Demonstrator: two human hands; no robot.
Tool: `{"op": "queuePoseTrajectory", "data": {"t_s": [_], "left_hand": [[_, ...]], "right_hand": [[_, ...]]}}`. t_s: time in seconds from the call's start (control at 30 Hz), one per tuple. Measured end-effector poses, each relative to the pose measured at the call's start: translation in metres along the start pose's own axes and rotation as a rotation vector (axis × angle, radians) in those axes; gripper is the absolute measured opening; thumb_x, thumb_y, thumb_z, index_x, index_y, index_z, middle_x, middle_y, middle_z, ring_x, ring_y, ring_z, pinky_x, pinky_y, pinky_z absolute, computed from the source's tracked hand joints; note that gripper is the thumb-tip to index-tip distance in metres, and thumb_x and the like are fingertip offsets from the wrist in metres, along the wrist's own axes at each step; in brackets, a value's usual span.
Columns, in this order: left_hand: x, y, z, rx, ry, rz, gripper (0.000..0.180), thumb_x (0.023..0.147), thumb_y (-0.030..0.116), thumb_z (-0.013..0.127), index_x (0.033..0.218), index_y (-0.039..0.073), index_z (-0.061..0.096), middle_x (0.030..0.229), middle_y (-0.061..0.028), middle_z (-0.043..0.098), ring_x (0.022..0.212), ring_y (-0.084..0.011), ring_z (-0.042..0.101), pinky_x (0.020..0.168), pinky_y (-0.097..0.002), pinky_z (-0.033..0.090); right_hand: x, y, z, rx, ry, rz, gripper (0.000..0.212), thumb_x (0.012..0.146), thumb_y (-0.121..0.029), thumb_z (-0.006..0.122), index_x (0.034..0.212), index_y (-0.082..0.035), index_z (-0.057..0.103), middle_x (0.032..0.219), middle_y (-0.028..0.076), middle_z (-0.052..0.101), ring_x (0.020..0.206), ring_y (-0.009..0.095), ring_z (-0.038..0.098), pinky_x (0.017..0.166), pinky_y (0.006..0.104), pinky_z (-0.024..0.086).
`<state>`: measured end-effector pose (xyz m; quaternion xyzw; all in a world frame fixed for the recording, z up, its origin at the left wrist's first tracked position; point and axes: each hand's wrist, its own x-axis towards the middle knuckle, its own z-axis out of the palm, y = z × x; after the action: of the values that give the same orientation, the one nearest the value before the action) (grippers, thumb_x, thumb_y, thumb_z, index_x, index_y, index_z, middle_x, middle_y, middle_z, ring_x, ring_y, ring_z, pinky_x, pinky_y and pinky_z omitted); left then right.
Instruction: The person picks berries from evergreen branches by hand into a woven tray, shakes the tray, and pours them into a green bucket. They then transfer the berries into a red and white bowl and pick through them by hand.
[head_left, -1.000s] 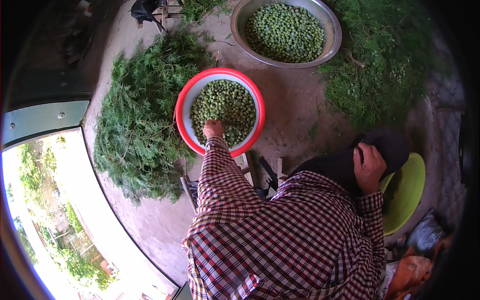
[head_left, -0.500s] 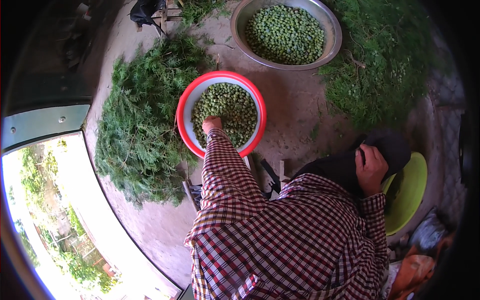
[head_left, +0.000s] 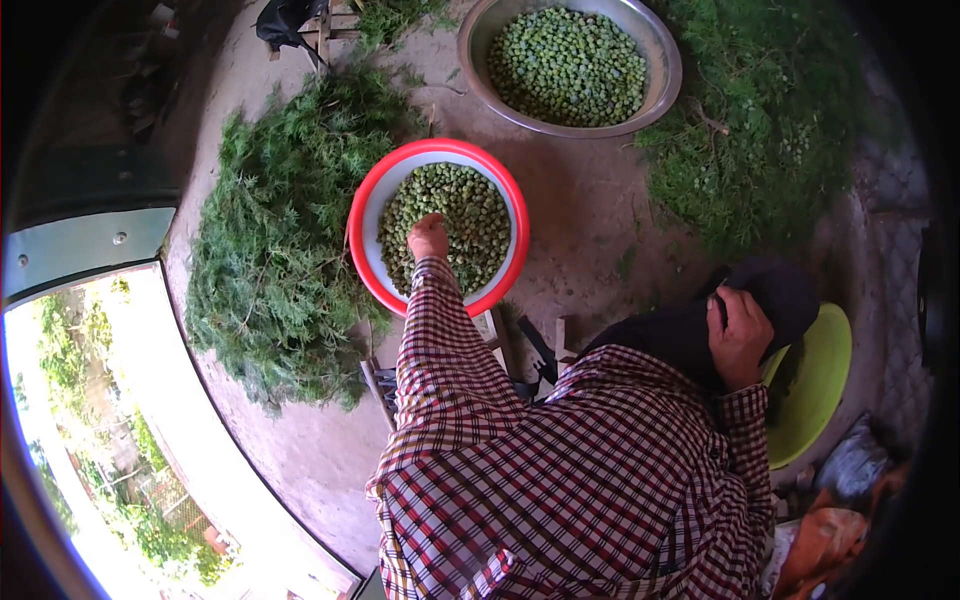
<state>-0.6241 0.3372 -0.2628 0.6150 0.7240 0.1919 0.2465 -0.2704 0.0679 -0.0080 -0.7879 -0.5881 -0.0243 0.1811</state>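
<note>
My left hand (head_left: 428,238) is over the white basin with a red rim (head_left: 515,190), at the left part of a heap of small, knobbly green cones (head_left: 465,205). Its fingers are curled together, and whatever they may hold is hidden. My right hand (head_left: 740,338) rests on my dark-trousered knee (head_left: 785,295), fingers loosely bent and apart, with no object in it. Beyond the red-rimmed basin, a wide metal basin (head_left: 672,75) holds more of the green cones (head_left: 568,68).
Cut evergreen branches (head_left: 275,240) are piled left of the basin, and another pile (head_left: 745,130) lies at the far right. A lime-green basin (head_left: 825,385) stands beside my right knee. Plastic bags (head_left: 855,465) lie near it. A bright doorway (head_left: 130,430) opens at lower left.
My left hand has shifted slightly over the cones, its curled fingers showing more. My right hand stays on the knee. The whole view has moved a little.
</note>
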Motion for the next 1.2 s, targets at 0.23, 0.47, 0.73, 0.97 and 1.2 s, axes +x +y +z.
{"op": "queuePoseTrajectory", "data": {"t_s": [0.23,0.47,0.73,0.97,1.2], "left_hand": [[0.014,0.05,0.014,0.476,-0.33,-0.067,0.026,0.075,0.019,0.052,0.099,0.019,0.063,0.104,-0.0103,0.058,0.094,-0.0261,0.057,0.081,-0.0369,0.046],[0.035,0.038,0.008,0.499,-0.414,-0.297,0.025,0.077,0.024,0.054,0.098,0.014,0.062,0.102,-0.0074,0.06,0.096,-0.0234,0.057,0.082,-0.0341,0.046],[0.014,-0.03,-0.027,0.163,-0.157,-0.036,0.02,0.065,0.023,0.064,0.073,0.005,0.065,0.066,-0.0109,0.063,0.061,-0.0205,0.061,0.06,-0.0336,0.049],[-0.033,-0.016,-0.005,0.179,-0.341,0.115,0.023,0.069,0.021,0.06,0.091,0.015,0.063,0.086,-0.0114,0.063,0.083,-0.0264,0.06,0.075,-0.0363,0.047],[-0.041,-0.002,0.022,0.404,-0.314,0.074,0.024,0.071,0.023,0.056,0.093,0.015,0.064,0.088,-0.0117,0.062,0.082,-0.0271,0.06,0.073,-0.0353,0.048]], "right_hand": [[0.0,-0.001,0.0,0.011,0.007,0.043,0.014,0.071,-0.009,0.064,0.083,-0.004,0.059,0.075,0.009,0.058,0.065,0.025,0.057,0.056,0.0319,0.046],[0.001,0.0,0.0,0.032,0.012,0.036,0.015,0.07,-0.008,0.064,0.084,-0.004,0.059,0.076,0.008,0.058,0.065,0.025,0.057,0.056,0.032,0.046],[0.002,-0.001,-0.001,0.037,-0.003,0.073,0.014,0.072,-0.008,0.063,0.084,-0.003,0.059,0.077,0.009,0.058,0.065,0.025,0.057,0.056,0.0317,0.047],[0.002,-0.001,0.0,0.027,0.027,0.038,0.014,0.072,-0.009,0.063,0.084,-0.003,0.059,0.077,0.009,0.058,0.064,0.025,0.057,0.055,0.0312,0.047],[-0.002,0.0,-0.001,0.022,0.047,0.027,0.014,0.072,-0.009,0.064,0.084,-0.004,0.059,0.076,0.008,0.059,0.065,0.024,0.057,0.056,0.0312,0.047]]}}
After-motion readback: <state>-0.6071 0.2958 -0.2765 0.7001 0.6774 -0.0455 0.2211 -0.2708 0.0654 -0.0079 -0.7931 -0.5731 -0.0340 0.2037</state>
